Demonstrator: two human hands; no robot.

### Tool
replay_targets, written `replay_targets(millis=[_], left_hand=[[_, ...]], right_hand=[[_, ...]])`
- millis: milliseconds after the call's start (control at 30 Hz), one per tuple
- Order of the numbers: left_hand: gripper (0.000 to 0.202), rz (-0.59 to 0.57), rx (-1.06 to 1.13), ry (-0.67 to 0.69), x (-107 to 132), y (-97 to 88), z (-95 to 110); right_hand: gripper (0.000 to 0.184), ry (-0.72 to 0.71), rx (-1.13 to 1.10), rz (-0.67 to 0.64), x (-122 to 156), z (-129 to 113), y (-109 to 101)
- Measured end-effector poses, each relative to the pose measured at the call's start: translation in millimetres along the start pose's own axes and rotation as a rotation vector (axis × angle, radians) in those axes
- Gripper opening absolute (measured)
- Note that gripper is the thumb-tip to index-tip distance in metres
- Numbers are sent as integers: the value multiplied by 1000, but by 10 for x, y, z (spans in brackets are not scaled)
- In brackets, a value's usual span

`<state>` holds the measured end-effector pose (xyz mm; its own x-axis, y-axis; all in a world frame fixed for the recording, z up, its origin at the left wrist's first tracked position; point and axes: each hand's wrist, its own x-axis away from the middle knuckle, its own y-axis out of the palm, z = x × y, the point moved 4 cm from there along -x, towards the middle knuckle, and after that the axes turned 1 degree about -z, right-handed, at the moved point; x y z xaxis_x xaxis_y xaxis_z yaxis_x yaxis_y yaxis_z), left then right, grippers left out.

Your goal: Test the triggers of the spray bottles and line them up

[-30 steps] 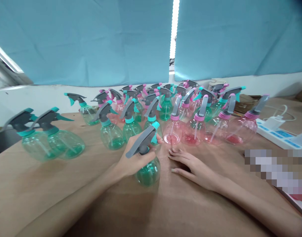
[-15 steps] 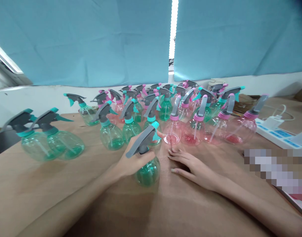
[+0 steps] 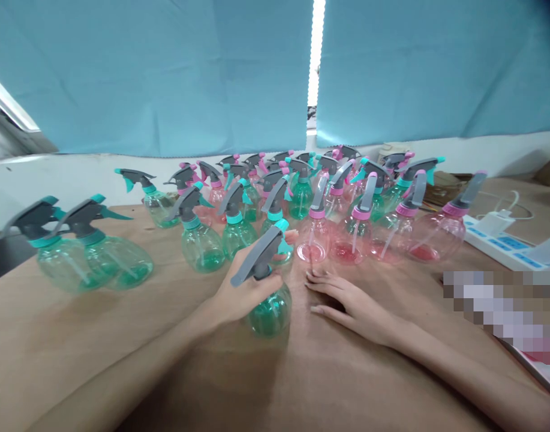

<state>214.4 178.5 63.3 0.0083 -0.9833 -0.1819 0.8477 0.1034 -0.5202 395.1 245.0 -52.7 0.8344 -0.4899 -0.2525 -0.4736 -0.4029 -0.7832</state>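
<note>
1. Landmark: the green trigger spray bottle (image 3: 272,315), on the near side of the bottle rows, with its grey sprayer head (image 3: 257,257) fitted.
2. Left hand (image 3: 245,285): grasps the landmark around its neck. Right hand (image 3: 349,300): relaxed and holding nothing, resting on the wooden table (image 3: 369,390) right of the landmark.
3. Progress (judged): grip established, handling under way; release not yet done. Pink-collared spray bottles (image 3: 313,243), beyond and right of the landmark, stand untouched.
4. Change from half a second earlier: left fingertips (image 3: 292,236) beyond the turquoise trigger (image 3: 283,246) are raised; the landmark keeps its position.
</note>
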Motion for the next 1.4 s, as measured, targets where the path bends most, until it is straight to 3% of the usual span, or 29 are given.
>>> replay_targets(millis=[200, 567, 967, 1400], left_hand=[[37, 66, -44, -10, 15, -3, -34], [59, 8, -48, 48, -32, 43, -222], [59, 28, -14, 42, -18, 23, -157], [36, 19, -45, 63, 0, -5, -70]], right_hand=[[47, 2, -2, 5, 2, 2, -3], [47, 5, -4, 3, -2, 1, 3], [49, 14, 16, -21, 4, 6, 11], [50, 16, 25, -22, 5, 15, 13]])
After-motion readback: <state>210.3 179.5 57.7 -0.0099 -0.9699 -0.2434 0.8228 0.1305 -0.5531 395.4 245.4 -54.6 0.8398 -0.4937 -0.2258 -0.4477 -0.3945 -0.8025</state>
